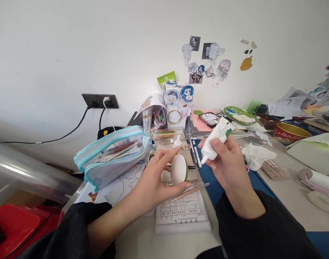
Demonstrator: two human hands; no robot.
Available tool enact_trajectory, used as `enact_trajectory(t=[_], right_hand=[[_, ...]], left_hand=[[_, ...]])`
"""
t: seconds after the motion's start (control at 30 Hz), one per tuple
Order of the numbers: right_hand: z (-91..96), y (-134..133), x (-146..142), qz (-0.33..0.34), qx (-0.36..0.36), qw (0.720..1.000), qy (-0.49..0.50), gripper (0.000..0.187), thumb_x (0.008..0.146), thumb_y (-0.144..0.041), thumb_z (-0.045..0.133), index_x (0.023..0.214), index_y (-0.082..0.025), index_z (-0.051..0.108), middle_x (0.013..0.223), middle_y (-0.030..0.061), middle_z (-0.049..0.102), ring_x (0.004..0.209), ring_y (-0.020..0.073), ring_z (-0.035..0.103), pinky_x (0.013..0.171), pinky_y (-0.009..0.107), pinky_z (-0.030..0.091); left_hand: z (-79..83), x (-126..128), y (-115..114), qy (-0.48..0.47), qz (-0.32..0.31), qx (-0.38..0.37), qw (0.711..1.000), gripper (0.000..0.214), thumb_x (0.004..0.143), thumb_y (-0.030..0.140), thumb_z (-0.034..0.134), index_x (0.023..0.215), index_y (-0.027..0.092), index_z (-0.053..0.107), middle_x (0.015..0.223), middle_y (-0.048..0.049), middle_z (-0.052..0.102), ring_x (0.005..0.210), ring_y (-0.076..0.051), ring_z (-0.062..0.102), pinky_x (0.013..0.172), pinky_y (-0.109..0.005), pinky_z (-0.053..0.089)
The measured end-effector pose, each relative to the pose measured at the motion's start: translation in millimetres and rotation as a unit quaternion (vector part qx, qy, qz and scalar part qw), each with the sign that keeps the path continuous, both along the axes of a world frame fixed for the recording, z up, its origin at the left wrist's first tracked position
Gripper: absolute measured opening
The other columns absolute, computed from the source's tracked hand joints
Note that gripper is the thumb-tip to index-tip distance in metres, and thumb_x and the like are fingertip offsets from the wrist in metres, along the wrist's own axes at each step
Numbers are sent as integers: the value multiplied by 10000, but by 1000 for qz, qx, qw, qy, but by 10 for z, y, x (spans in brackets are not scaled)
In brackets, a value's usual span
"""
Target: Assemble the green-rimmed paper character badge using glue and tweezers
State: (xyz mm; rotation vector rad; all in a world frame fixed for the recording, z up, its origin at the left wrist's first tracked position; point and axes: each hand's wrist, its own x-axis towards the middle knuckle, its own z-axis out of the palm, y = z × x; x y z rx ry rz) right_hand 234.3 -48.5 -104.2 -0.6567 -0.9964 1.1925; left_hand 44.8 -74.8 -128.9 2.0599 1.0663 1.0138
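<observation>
My left hand (156, 180) pinches a white oval piece (178, 169) with a green edge, thumb below and fingers above, holding it upright over the desk. My right hand (229, 165) is wrapped round a white tube (216, 139) with a green band, its nozzle pointing down-left toward the oval piece. The nozzle stays a short way from the piece. A small white cap-like bottle (176, 141) stands just behind my left fingers. Both sleeves are black.
A clear blue-trimmed zip pouch (113, 154) lies left. A printed sheet (183, 212) and colouring paper lie under my hands. Pen holder (153, 115), sticker-covered box (179, 104), green dish (238, 116), red bowl (288, 133) and crumpled tissue (256, 154) crowd the back and right.
</observation>
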Motion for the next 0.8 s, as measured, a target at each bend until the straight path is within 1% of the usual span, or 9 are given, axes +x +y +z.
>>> enact_trajectory(t=[0.1,0.23,0.37,0.43,0.53,0.6,0.67,0.73,0.8], right_hand=[[4,-96,-73,16,4,1000,-11,276,720,-323,802,832,-211,576,637,-30,654,422,68,488,323,145,336],[-29,-200,-142,10,20,999,-34,112,847,-263,665,901,-249,568,686,-18,701,436,91,508,355,180,355],[-17,-185,-130,-13,64,998,-16,163,837,-140,566,943,-263,576,636,-21,695,593,138,592,604,252,488],[44,-107,-104,10,64,998,3,187,834,-131,547,959,-266,581,689,-13,699,720,152,620,727,280,500],[245,84,-81,97,45,993,40,193,807,-113,571,912,-275,567,768,-36,647,722,131,587,756,287,490],[451,212,-98,163,51,984,46,170,794,-124,607,851,-274,552,695,-66,521,619,102,504,722,273,468],[683,293,-155,208,76,975,23,111,840,-229,614,767,-256,535,648,-67,406,565,95,426,667,266,441],[889,302,-247,243,101,965,1,341,931,-362,525,630,-219,457,611,-61,337,534,89,381,631,264,426],[1022,249,-359,278,121,953,4,482,993,-400,429,559,-203,357,574,-63,283,505,80,358,603,250,418]], left_hand=[[25,-4,-20,-13,8,-12,1000,529,793,359,740,1272,299,524,1164,-61,518,1058,-216,556,790,-326,570],[73,13,-31,7,21,-8,1000,500,760,375,755,1198,254,547,1170,-69,594,1009,-227,593,702,-314,568],[91,37,-38,46,31,11,998,513,722,401,759,1156,199,573,1031,-80,683,942,-257,624,638,-319,543],[69,37,-30,62,33,26,997,527,717,393,748,1169,183,577,1014,-93,692,909,-266,631,637,-338,534],[18,20,0,66,35,54,996,498,734,369,703,1185,199,578,1032,-90,698,881,-265,633,738,-403,525],[2,-1,21,42,24,75,996,423,766,332,650,1168,216,589,1048,-78,701,908,-263,628,810,-427,504],[18,-27,33,5,14,94,995,357,790,298,599,1137,214,602,1042,-74,700,920,-256,624,834,-424,490],[58,-58,34,-23,17,108,994,325,791,297,574,1101,205,608,998,-74,696,882,-246,625,817,-415,489],[101,-88,25,-37,34,120,991,320,777,316,569,1076,205,599,945,-69,685,832,-236,625,783,-402,496]])
